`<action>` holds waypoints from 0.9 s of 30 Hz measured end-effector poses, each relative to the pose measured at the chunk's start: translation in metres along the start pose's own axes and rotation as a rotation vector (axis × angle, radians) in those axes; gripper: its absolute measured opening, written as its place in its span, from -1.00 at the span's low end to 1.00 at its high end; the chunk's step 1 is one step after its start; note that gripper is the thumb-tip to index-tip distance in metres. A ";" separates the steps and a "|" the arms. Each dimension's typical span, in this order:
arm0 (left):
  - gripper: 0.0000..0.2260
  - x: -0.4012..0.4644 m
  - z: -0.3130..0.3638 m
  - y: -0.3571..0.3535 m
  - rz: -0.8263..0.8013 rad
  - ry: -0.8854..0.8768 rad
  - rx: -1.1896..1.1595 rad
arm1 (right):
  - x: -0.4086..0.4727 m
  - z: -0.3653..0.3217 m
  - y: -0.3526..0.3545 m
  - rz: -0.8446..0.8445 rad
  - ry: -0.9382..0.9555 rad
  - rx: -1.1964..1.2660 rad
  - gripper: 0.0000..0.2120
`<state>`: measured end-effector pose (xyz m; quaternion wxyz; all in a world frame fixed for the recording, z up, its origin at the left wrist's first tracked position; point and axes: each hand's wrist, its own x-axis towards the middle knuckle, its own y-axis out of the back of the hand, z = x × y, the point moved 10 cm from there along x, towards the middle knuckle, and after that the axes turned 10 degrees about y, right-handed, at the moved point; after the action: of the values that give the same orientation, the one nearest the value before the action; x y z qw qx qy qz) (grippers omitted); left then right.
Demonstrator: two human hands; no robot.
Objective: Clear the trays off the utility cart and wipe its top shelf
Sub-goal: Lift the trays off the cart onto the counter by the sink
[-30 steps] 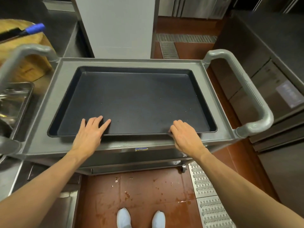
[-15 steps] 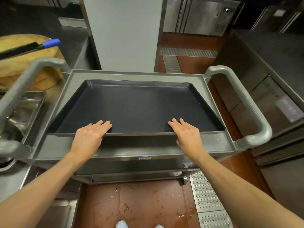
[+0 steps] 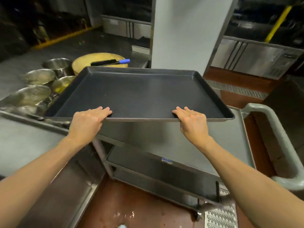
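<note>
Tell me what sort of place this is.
Most likely a commercial kitchen: stainless steel counters with metal bowls, steel under-counter cabinets along the back, and a utility cart over a tiled floor with a metal drain grate.

Black tray (image 3: 141, 94) in both hands above cart (image 3: 189, 142)

Tray (image 3: 139, 94) hides thumbs and cart's (image 3: 164, 139) far end.
</note>
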<state>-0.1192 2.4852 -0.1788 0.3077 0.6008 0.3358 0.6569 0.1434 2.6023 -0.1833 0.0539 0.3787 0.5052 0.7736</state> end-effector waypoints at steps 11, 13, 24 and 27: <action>-0.74 -0.182 -0.113 0.197 0.073 0.371 0.330 | 0.084 -0.220 0.050 0.168 0.409 0.292 -0.62; -0.68 -0.225 -0.132 0.232 0.054 0.454 0.396 | 0.092 -0.275 0.068 0.212 0.485 0.347 -0.62; -0.74 -0.469 -0.191 0.408 0.065 0.787 0.629 | 0.074 -0.567 0.160 0.318 0.821 0.582 -0.62; -0.74 -0.517 -0.197 0.429 0.075 0.848 0.643 | 0.062 -0.621 0.161 0.260 0.876 0.630 -0.61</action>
<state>-0.2698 1.8023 -0.1429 -0.0784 0.3581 0.5934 0.7166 -0.2501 2.0933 -0.1434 -0.3729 0.0787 0.6364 0.6706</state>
